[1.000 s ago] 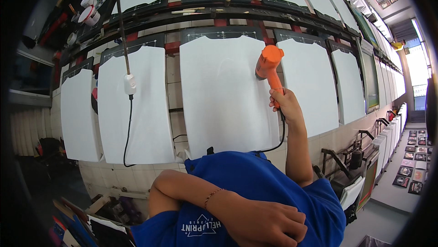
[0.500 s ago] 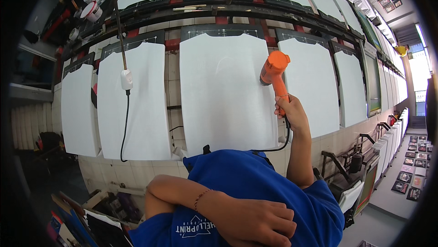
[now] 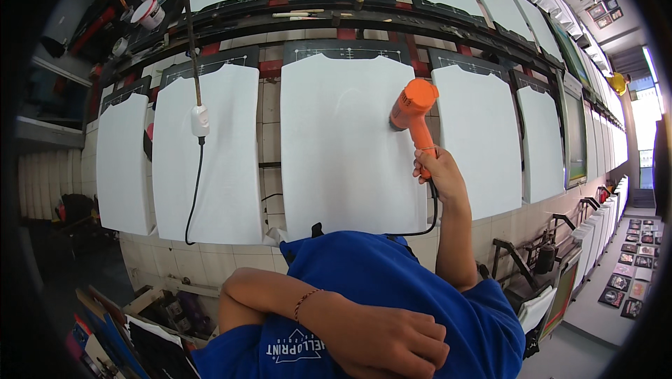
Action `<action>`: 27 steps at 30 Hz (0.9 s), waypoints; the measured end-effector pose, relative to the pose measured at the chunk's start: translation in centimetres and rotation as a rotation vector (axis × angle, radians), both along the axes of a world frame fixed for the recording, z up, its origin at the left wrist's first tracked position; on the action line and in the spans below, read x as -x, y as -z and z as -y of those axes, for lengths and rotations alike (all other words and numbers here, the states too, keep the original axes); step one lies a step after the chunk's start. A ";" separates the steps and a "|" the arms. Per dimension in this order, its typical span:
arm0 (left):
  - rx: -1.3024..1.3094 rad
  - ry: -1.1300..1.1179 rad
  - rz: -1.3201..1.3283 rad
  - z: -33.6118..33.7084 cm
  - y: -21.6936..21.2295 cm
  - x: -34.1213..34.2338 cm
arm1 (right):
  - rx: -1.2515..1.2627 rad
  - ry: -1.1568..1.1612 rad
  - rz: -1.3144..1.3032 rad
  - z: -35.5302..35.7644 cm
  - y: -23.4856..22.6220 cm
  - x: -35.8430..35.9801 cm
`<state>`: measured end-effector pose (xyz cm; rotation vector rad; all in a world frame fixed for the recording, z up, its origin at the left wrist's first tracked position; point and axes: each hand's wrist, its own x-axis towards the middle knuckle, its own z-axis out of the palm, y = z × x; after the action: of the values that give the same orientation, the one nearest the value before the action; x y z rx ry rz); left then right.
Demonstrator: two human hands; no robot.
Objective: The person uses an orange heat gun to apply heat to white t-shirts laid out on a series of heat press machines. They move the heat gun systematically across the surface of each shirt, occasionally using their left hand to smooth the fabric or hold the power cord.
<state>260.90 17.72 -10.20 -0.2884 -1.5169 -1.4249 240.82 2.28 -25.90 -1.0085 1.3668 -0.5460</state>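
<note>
**Clerk:** Heat gun [image 3: 413, 109], orange, pistol-shaped, one item. Where do you have it?

**Keeper:** You hold it in your right hand [image 3: 437, 176], fingers wrapped tight round the grip, arm stretched up and forward. Its nozzle end points at the middle white panel [image 3: 343, 148], near that panel's upper right part; whether the nozzle touches the surface cannot be told.

**Clerk:** Cord?

**Keeper:** Black cable [image 3: 427, 221], one, running down from the base of the grip past your wrist and curving left along the lower edge of the middle panel.

**Clerk:** Your left hand?

**Keeper:** Left hand [image 3: 392, 340] lies across your chest on your blue shirt [image 3: 392, 274], forearm folded over, fingers loosely curled, holding nothing. A thin beaded bracelet [image 3: 304, 302] sits at the wrist.

**Clerk:** Panels, remaining?

**Keeper:** White panel, left neighbour [image 3: 206, 151], just beside the middle one. A white plug block [image 3: 200, 121] hangs in front of it from a dark line above, with a black lead dropping below it. A further white panel [image 3: 124, 162] stands farther left, and another white panel [image 3: 483, 141] to the right of the gun, with more in a row bending away toward the right rim.

**Clerk:** Above?

**Keeper:** Dark rail [image 3: 336, 25] over the panels; white tubs [image 3: 150, 1] at the upper left.
</note>
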 end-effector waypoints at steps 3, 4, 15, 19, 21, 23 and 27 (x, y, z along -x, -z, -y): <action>0.026 -0.004 0.019 0.1 0.0 -0.3 | -0.027 -0.017 0.067 0.7 -0.8 -0.5; 0.044 0.009 0.026 0.2 0.0 -0.4 | -0.001 -0.022 0.065 0.8 -0.6 -1.1; 0.071 0.034 0.038 -0.2 0.1 -0.7 | -0.054 -0.285 0.144 -0.4 0.1 -7.0; -0.001 -0.054 -0.044 -1.3 0.4 -0.1 | -0.099 -0.356 0.072 -0.6 -0.8 -8.7; 0.038 -0.038 -0.025 -1.0 0.4 -0.6 | -0.078 -0.361 0.061 -1.0 -0.9 -9.3; 0.068 -0.027 0.001 -0.8 0.3 -1.1 | -0.069 -0.398 0.080 -1.2 -0.4 -9.6; -0.007 -0.111 -0.069 -1.7 0.5 -0.5 | -0.102 -0.402 0.112 -0.5 -0.6 -10.2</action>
<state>261.43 19.41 -10.75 -0.2431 -1.4492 -1.3197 251.07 2.81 -25.31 -1.1151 1.0447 -0.2257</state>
